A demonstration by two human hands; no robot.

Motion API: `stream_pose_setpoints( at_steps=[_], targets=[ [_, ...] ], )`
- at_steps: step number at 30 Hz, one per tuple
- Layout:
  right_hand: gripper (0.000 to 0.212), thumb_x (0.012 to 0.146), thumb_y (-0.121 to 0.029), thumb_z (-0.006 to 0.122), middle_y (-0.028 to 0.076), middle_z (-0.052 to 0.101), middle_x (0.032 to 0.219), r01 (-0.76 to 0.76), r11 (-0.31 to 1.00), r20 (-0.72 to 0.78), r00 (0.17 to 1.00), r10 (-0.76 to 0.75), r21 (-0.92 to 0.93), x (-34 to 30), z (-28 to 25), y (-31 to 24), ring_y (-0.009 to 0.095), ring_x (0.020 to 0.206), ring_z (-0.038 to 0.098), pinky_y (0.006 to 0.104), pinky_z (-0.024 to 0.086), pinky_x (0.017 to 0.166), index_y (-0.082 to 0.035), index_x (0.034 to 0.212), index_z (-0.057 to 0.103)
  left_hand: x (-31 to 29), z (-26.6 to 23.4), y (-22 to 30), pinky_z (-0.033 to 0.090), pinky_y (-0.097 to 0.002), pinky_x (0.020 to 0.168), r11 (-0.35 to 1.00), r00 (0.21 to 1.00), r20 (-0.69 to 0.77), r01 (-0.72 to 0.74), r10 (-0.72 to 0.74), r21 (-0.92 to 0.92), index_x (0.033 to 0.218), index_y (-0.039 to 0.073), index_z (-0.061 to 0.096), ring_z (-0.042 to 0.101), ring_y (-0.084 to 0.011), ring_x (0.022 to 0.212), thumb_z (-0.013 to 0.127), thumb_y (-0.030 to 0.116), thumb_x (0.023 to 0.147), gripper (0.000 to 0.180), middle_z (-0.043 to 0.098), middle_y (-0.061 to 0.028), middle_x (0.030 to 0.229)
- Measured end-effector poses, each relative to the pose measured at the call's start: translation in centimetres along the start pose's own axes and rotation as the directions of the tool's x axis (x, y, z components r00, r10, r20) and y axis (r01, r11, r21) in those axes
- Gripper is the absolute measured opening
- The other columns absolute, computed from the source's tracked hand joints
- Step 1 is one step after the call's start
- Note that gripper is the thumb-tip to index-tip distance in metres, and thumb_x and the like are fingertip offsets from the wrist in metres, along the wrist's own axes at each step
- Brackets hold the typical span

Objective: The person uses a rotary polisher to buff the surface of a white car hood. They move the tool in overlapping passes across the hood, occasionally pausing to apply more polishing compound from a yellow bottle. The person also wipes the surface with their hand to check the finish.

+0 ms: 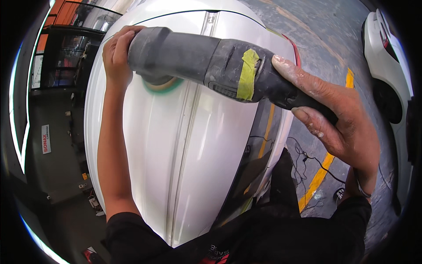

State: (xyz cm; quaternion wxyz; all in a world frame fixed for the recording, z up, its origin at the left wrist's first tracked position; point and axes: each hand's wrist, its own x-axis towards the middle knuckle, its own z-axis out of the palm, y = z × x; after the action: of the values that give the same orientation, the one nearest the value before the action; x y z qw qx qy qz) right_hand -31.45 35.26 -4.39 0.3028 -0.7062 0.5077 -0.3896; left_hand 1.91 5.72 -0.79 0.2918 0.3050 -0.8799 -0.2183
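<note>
A black car polisher [184, 55] with a strip of yellow-green tape [249, 75] on its body lies across the view. Beneath its head, the green-edged round pad [163, 86] rests on the white car roof [145, 149]; its rim looks blurred. My left hand [118, 53] is closed over the polisher's head at the left end. Around the rear handle, at the right, my right hand [338, 110] is wrapped, with whitish smears on its fingers. The underside of the pad is hidden.
A trim channel [180, 145] runs along the roof. On the grey floor to the right lie a black cable [323, 165] and a yellow line [317, 182]. Another white car [387, 66] stands at the far right. Dark shelving [66, 57] is on the left.
</note>
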Motion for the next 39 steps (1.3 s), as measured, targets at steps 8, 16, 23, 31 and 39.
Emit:
stream_pose_setpoints(
  at_steps=[8,16,23,31,39],
  targets=[
    [0.062,0.105,-0.036,0.066,0.02,0.074,0.121,-0.186,0.976,-0.152,0.974,0.168,-0.117,8.5,-2.7,3.9,0.03,0.093,0.073,0.0424,0.057,0.085,-0.015,0.16,0.045,15.0,2.6,-9.1,0.055,-0.039,0.084,0.775,0.866,0.089,-0.482,0.492,0.408,0.099,-0.003,0.069,0.07,-0.0352,0.092,0.057,0.007,0.094,0.016,0.074,-0.0201,0.101],
    [0.058,0.103,-0.045,0.069,0.015,0.075,0.121,-0.132,0.943,-0.264,0.963,0.049,-0.306,5.6,-2.7,8.6,0.02,0.083,0.07,0.031,0.059,0.072,-0.017,0.153,0.06,14.2,3.3,-9.3,0.054,-0.0416,0.089,0.575,0.773,0.077,-0.531,0.63,0.622,0.103,-0.001,0.071,0.07,-0.0377,0.098,0.06,0.008,0.093,0.017,0.075,-0.0192,0.105],
    [0.057,0.104,-0.045,0.066,0.018,0.072,0.133,-0.036,0.88,-0.297,0.947,-0.122,-0.473,5.4,-2.7,10.5,0.031,0.105,0.074,0.0416,0.062,0.09,-0.016,0.153,0.059,15.6,4.4,-9.3,0.053,-0.0415,0.09,0.768,0.872,-0.004,-0.428,0.489,0.477,0.101,-0.002,0.071,0.07,-0.0371,0.098,0.052,0.016,0.098,0.026,0.075,-0.0195,0.107],
    [0.059,0.104,-0.045,0.065,0.016,0.074,0.114,-0.05,0.885,-0.288,0.953,-0.097,-0.463,5.2,-3.6,11.0,0.021,0.083,0.067,0.0351,0.058,0.074,-0.014,0.153,0.059,16.3,5.6,-9.3,0.053,-0.0401,0.087,0.866,0.909,0.038,-0.408,0.416,0.289,0.1,-0.004,0.07,0.07,-0.0356,0.094,0.047,0.015,0.099,0.031,0.074,-0.0208,0.096],
    [0.061,0.101,-0.032,0.069,0.013,0.07,0.095,-0.128,0.966,-0.116,0.988,0.104,-0.226,3.9,-1.3,3.0,0.021,0.072,0.062,0.0347,0.052,0.067,-0.017,0.158,0.053,8.7,3.0,-4.2,0.05,-0.0363,0.08,1.0,1.0,-0.008,-0.01,0.01,0.027,0.09,-0.008,0.071,0.067,-0.0265,0.083,0.049,0.021,0.095,0.037,0.073,-0.0186,0.086]
  ],
)
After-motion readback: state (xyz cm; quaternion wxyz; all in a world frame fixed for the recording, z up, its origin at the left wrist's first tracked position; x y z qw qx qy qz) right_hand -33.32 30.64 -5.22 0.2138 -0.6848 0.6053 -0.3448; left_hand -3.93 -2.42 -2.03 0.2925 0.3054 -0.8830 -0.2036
